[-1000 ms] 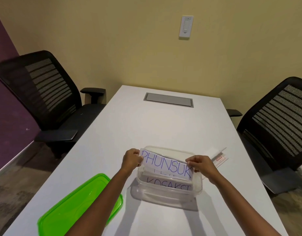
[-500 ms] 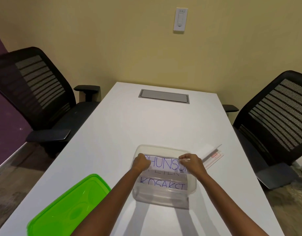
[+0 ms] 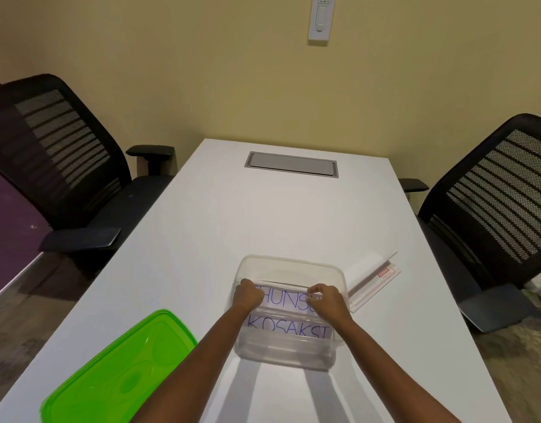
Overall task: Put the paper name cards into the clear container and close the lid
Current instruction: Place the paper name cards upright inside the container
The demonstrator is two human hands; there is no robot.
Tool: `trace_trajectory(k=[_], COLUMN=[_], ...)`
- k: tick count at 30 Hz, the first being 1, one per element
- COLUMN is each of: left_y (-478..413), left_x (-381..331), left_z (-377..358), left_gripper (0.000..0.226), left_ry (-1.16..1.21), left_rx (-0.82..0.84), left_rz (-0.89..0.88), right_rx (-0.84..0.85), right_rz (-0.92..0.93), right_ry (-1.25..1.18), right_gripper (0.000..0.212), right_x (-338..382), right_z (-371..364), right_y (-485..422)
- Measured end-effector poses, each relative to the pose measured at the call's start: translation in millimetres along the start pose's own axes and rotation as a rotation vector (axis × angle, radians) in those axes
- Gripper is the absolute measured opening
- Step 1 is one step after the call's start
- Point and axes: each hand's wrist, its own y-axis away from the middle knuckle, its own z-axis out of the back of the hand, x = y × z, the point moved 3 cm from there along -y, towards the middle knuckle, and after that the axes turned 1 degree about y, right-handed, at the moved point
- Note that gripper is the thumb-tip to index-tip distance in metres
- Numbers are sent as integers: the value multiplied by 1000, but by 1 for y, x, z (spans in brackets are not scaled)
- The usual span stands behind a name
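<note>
A clear plastic container (image 3: pixel 289 263) stands on the white table (image 3: pixel 263 215) in front of me. Inside it a paper name card with blue letters (image 3: pixel 286 300) is held at both ends: my left hand (image 3: pixel 248 294) grips its left end, my right hand (image 3: pixel 327 302) its right end, both inside the container. A second card reading KOSAKST (image 3: pixel 289 326) stands nearer me in the container. The green lid (image 3: pixel 116 370) lies flat on the table at the lower left, apart from the container.
A clear plastic card holder with a red label (image 3: pixel 371 277) lies just right of the container. A grey cable hatch (image 3: pixel 292 164) is set in the table's far end. Black mesh chairs stand on the left (image 3: pixel 64 154) and on the right (image 3: pixel 492 203).
Both hands have lowered the blue-lettered card from above the rim down into the container, and they have come closer together. The camera has tilted slightly.
</note>
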Motion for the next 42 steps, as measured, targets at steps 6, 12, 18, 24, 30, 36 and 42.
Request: trace_trajectory(k=[6, 12, 18, 24, 30, 36, 42], left_y=[-3, -1, 13, 29, 61, 84, 115], left_x=[1, 1, 0, -8, -29, -53, -77], left_z=[-6, -12, -23, -39, -62, -98, -137], left_gripper=[45, 52, 67, 64, 58, 62, 57], left_ry=[-42, -83, -151, -348, -557, -624, -590], left_rx=[0, -12, -38, -63, -247, -260, -157], left_rz=[15, 9, 4, -91, -480, -821, -1054], right_rx=[1, 6, 71, -108, -394, -495, -342], right_rz=[0, 9, 9, 218, 331, 258, 108], right_ry=[32, 64, 282, 131, 18, 5, 39], right_gripper=[33, 35, 42, 36, 21, 21, 22], right_x=[-4, -5, -6, 0, -8, -47, -98], right_z=[-8, -16, -21, 0, 39, 69, 74], right_y=[-5, -7, -5, 19, 49, 59, 55])
